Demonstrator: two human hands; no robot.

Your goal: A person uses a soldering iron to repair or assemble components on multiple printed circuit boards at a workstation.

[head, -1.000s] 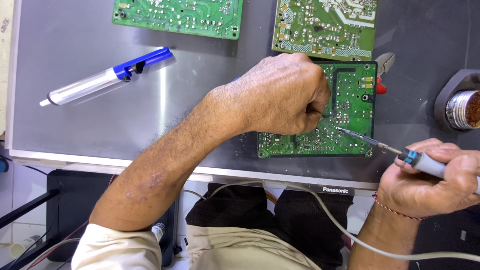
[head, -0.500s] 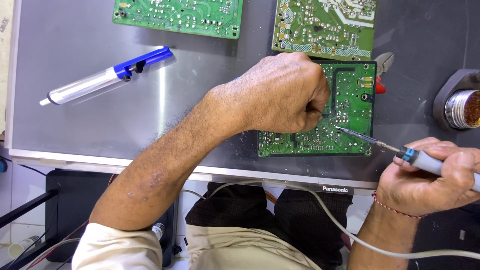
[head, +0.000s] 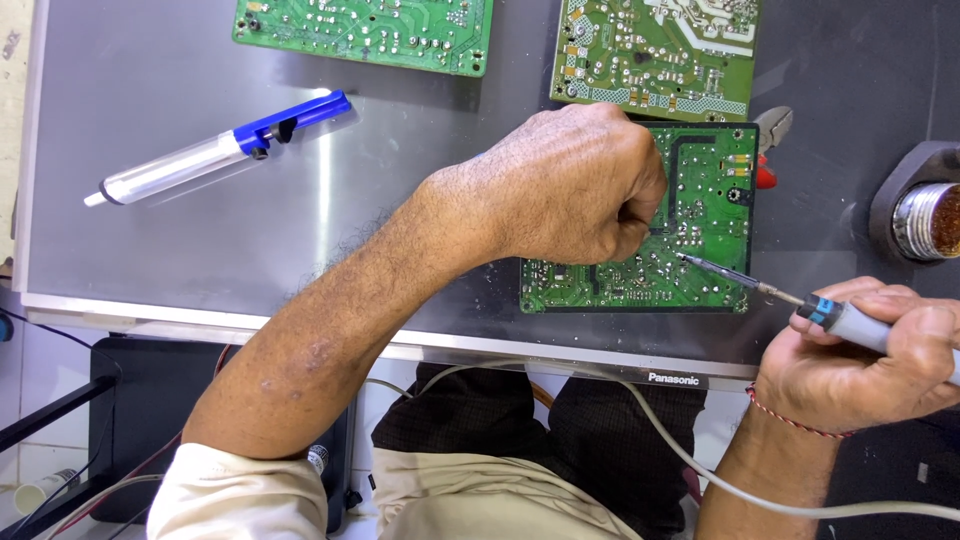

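Note:
A green circuit board (head: 700,215) lies solder side up near the front edge of a grey metal sheet (head: 200,250). My left hand (head: 570,185) rests as a closed fist on the board's left half, pressing on it; whether anything is pinched in the fingers is hidden. My right hand (head: 865,350) grips a grey soldering iron (head: 850,322) with a blue collar. Its thin tip (head: 690,260) touches the board's lower middle, just right of my left fist. The iron's cable (head: 700,470) trails down past my lap.
A blue and white desoldering pump (head: 220,148) lies at the left. Two more green boards (head: 370,30) (head: 655,55) lie along the far edge. Red-handled cutters (head: 768,145) peek out beside the board. A round tip-cleaner holder (head: 925,215) stands at the right edge.
The iron's tip has crept slightly left along the board. My left fist has stayed in place.

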